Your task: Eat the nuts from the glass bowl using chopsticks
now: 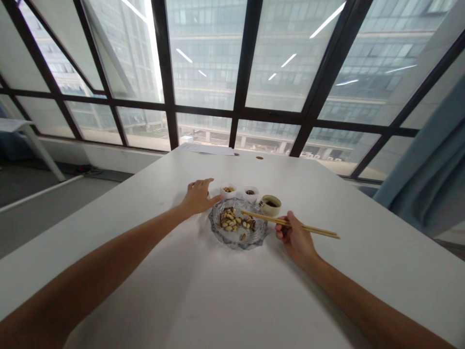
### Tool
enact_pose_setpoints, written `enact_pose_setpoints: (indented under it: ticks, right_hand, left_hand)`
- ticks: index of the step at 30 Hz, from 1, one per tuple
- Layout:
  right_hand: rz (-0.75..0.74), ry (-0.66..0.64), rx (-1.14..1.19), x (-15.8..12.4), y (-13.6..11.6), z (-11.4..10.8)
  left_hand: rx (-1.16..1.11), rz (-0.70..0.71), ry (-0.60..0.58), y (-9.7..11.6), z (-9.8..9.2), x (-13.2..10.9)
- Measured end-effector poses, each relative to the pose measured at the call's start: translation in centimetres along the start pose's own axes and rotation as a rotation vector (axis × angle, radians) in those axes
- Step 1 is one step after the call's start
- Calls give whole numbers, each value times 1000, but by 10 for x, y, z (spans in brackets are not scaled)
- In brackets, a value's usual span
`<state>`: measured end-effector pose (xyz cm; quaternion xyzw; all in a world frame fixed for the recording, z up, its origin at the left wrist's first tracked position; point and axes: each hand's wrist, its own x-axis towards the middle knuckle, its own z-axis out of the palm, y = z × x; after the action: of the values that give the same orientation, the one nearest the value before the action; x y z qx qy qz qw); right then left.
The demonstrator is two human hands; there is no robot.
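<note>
A clear glass dish (218, 231) holding several nuts and seeds (232, 220) sits on the white table (203, 291). My right hand (296, 238) is closed around a pair of wooden chopsticks (290, 223), whose tips reach over the dish's right side. My left hand (198, 196) rests on the table beside the dish's far left rim, fingers extended toward a small white cup (228, 191). Behind the dish stand that cup with pale nuts, a second white cup (250, 193) with dark seeds, and a beige cup (271, 205) with dark contents.
Papers (209, 149) lie at the table's far edge near two small round holes (259, 157). Large dark-framed windows (240, 97) stand behind the table. A blue curtain (428, 174) hangs at the right. Another white table (14, 126) shows at the far left.
</note>
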<state>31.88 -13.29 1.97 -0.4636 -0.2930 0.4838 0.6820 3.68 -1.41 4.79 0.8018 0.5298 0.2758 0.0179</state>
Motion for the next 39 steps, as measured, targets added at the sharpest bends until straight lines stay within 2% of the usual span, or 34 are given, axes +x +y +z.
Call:
enact_pose_setpoints:
  ticks: [3,8,12,15,17,20,23,26,31,35,39]
  right_hand:
    - [-23,16,4,1,1,0]
    - [-109,3,-34,4,1,-1]
    - [-362,-15,-121,7,-13,8]
    - [-597,-42,-264,16,-25,26]
    - [-680,-100,-364,26,-27,42]
    - [-680,-145,-447,45,-21,64]
    - [-591,-213,-555,61,-12,76]
    - [-563,-188,-551,62,-12,76]
    - [-581,-140,-512,37,-27,64]
    - [-571,-295,-678,20,-31,56]
    - [-709,-461,-902,17,-33,56]
  left_hand:
    - [26,-23,-138,21,4,23]
    - [23,-36,-220,37,18,50]
    - [-69,9,-210,33,21,54]
    - [-136,116,-157,27,22,52]
    - [-149,156,-128,24,23,52]
    - [-165,173,-115,20,27,52]
    - [-171,169,-118,19,28,52]
    - [-156,153,-132,20,26,52]
    - [-130,101,-173,20,25,54]
    - [-146,80,-168,10,22,52]
    - [-130,102,-36,-8,15,34]
